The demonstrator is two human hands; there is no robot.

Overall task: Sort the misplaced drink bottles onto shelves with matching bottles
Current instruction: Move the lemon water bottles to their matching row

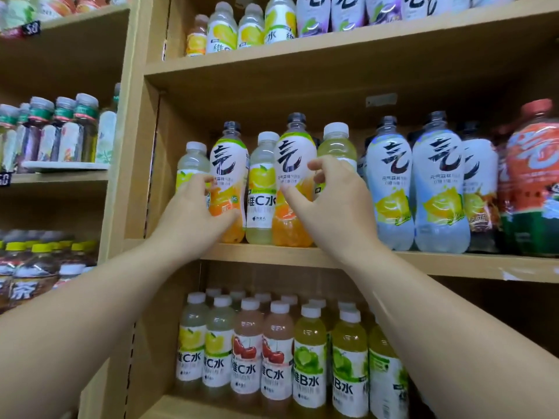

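Observation:
On the middle shelf (438,263), three pale lemon bottles with white caps (192,160) (261,176) (335,140) alternate with two black-capped orange sparkling bottles. My left hand (193,216) grips the left orange bottle (228,158): fingers on its left side, thumb across its lower front. My right hand (332,204) grips the right orange bottle (292,152), with the thumb on its label and curled fingers at its right edge, in front of the third lemon bottle. All the bottles stand upright on the shelf.
Pale blue lemon sparkling bottles (438,182) and a large watermelon bottle (532,176) fill the shelf's right side. The bottom shelf holds rows of lemon (190,337), cherry (246,346) and green lime (310,355) bottles. More bottles crowd the top shelf (251,28) and the left-hand unit (63,131).

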